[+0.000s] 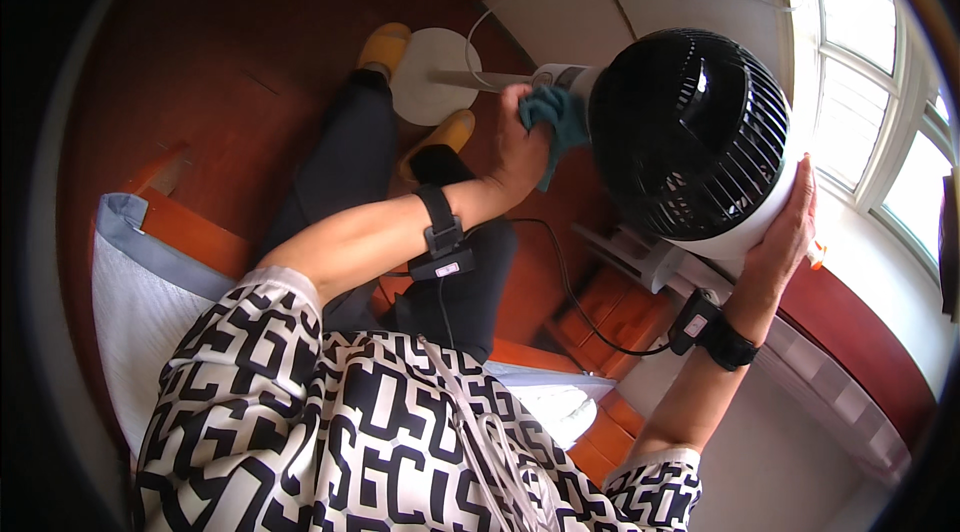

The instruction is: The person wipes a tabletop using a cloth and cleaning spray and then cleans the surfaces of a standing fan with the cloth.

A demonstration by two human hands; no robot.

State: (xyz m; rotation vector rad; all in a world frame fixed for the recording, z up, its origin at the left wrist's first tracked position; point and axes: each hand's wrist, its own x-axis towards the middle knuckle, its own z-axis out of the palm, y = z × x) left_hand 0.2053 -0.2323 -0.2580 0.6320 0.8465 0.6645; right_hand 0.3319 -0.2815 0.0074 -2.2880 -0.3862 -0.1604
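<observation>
A pedestal fan stands before me, with a black slatted grille (686, 134) on its rounded head. Its white pole (461, 76) runs down to a round white base (435, 93) on the floor. Bunched in my left hand (519, 149) is a teal cloth (559, 115), held against or close to the white neck (566, 74) beneath the head. My right hand (784, 235) lies along the white rim (731, 247) of the fan head, supporting it from the side. The fingers' far side is hidden behind the rim.
Yellow shoes (442, 138) on my feet flank the fan base. A white cord (471, 36) loops from the fan along the wall. Windows (855, 81) and a dark red sill (862, 337) lie to the right. A wooden drawer unit (611, 322) stands nearby. A black cable (562, 269) links my wrist devices.
</observation>
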